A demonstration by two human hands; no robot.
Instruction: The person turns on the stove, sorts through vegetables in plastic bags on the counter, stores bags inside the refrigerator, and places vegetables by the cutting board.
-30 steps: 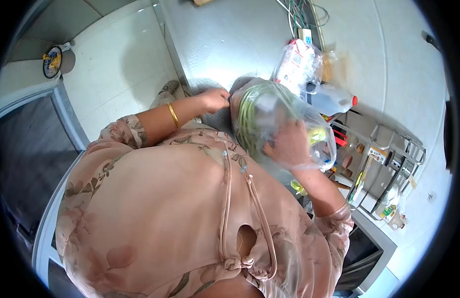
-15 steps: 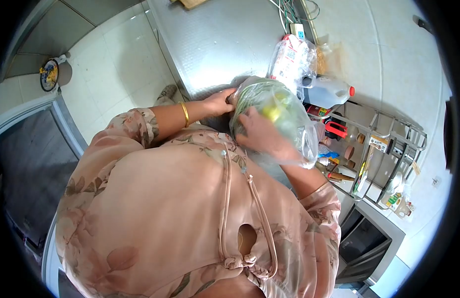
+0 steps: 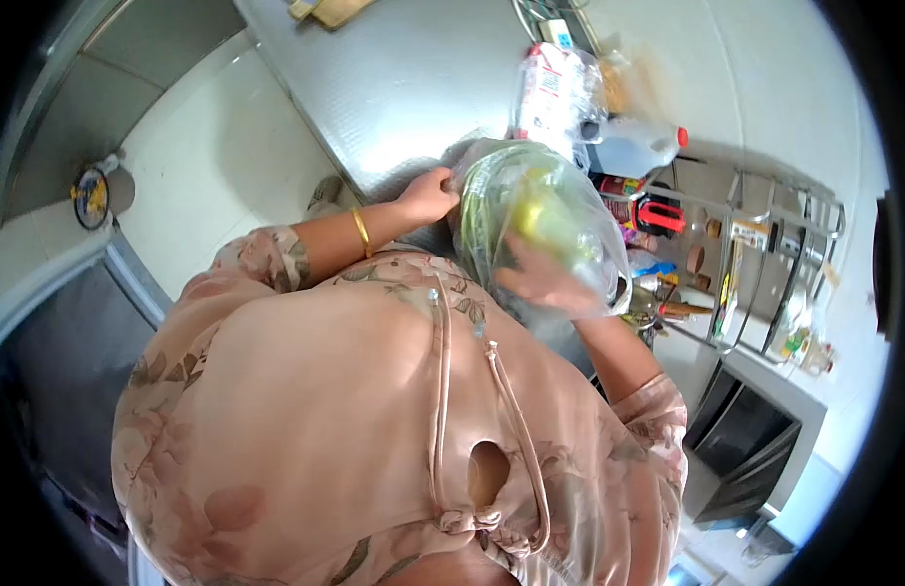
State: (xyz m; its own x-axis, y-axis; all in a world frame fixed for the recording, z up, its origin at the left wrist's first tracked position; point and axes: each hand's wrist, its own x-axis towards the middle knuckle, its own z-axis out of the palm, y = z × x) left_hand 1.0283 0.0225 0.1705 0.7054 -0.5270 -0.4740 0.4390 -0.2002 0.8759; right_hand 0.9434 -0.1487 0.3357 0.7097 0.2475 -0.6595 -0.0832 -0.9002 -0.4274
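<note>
Pinching the thin, clear plastic bag near its rim, my left hand seems clamped on the film at the near end of the grey metal countertop. My right hand, blurred behind the film, lies nearer me than the countertop; I cannot tell whether its fingers are apart or together. The film should be slippery and collapse easily, so the rim is the surest hold; the bundle of long, slim green strands looks light and bendy, best gathered at its middle. A second ago the blurred yellow-green thing was by my right wrist; now it shows mid-bag, nearer the countertop.
</note>
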